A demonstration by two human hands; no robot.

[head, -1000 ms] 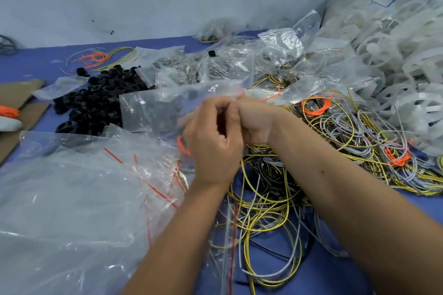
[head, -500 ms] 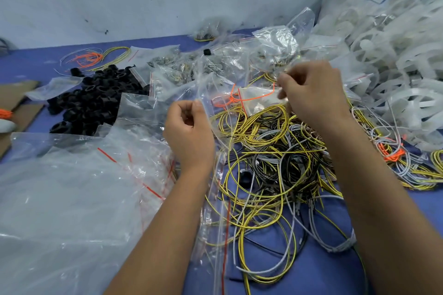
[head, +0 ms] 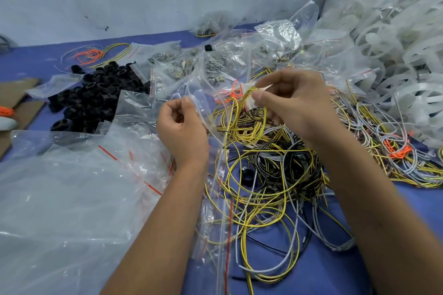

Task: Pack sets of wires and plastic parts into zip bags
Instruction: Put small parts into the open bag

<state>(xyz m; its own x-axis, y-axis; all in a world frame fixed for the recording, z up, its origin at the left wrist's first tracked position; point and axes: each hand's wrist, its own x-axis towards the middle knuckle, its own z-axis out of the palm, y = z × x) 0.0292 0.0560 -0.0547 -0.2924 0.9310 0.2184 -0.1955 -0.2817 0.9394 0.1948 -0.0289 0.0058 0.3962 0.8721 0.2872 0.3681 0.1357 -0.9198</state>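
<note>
Your yellow, black-striped wires (head: 249, 127) at centre, grey wires (head: 393, 132) at three o'clock, orange ties (head: 398, 151), black parts (head: 96, 100) at ten o'clock, blue table (head: 323, 270), clear red-lined bags (head: 72, 187).

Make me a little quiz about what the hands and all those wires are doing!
1. True or false: the left hand pinches a clear zip bag.
2. What does the right hand hold? A) a black plastic ring B) a bundle of yellow wires C) a piece of cardboard
3. Fill in: the pile of black plastic parts lies to the ___ of the left hand.

Key: 1 true; 2 B; 3 left
</note>
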